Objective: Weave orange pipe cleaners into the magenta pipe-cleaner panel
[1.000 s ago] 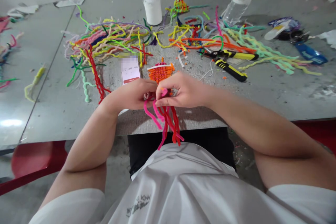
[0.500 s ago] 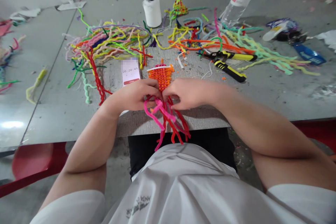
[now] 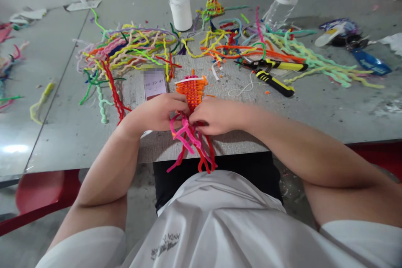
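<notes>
The left hand (image 3: 161,111) is clamping its fingers on the lower end of an orange weaving (image 3: 190,91) on the worktop (image 3: 323,113), pink strands (image 3: 186,125) trailing; the right hand (image 3: 216,115) is curling its fingers alongside, gripping or not I can't tell.

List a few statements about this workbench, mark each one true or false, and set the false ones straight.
1. The left hand and right hand are at the near end of the woven piece. True.
2. The yellow-and-black pliers are in the right hand. False: the pliers lie on the table, right of the woven piece.
3. Pink and red strands trail from the woven piece toward the person's body. True.
4. The phone lies to the right of the woven piece. False: the phone lies to its left.
5. A white spool stands beyond the woven piece. True.
</notes>
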Demonstrator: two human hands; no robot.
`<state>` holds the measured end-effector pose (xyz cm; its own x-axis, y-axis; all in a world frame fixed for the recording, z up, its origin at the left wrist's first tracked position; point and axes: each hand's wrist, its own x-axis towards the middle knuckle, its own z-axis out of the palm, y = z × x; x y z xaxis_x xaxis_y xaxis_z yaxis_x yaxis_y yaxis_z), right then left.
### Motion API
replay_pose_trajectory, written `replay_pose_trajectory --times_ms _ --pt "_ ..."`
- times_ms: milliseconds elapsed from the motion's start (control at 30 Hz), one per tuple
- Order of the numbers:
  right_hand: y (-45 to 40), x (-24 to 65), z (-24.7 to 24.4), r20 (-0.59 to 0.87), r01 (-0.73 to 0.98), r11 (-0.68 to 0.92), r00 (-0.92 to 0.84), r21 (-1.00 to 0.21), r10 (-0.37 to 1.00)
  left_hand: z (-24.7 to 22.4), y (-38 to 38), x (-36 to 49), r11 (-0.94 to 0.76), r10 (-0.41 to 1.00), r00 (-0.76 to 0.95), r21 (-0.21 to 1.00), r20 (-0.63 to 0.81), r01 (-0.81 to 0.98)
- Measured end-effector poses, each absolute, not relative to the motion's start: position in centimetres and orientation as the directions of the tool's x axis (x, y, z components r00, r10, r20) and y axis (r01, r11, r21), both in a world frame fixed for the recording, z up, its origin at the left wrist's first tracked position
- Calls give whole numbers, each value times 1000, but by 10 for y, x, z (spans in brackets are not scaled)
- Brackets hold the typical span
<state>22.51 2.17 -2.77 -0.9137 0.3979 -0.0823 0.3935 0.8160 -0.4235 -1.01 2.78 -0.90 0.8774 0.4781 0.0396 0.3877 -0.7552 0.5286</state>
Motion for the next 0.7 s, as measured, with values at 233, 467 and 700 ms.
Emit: replay_pose_trajectory --times_ms 233,467,700 --pt "23 225 -28 -98 366 825 -928 -431 361 -13 29 -13 -773 437 897 536 63 339" --pt "32 236 -23 33 271 773 -935 -574 352 -12 30 -12 -781 414 910 526 31 338" --pt "35 234 -28 265 186 735 -853 -652 450 -17 30 -10 -809 386 920 505 69 302"
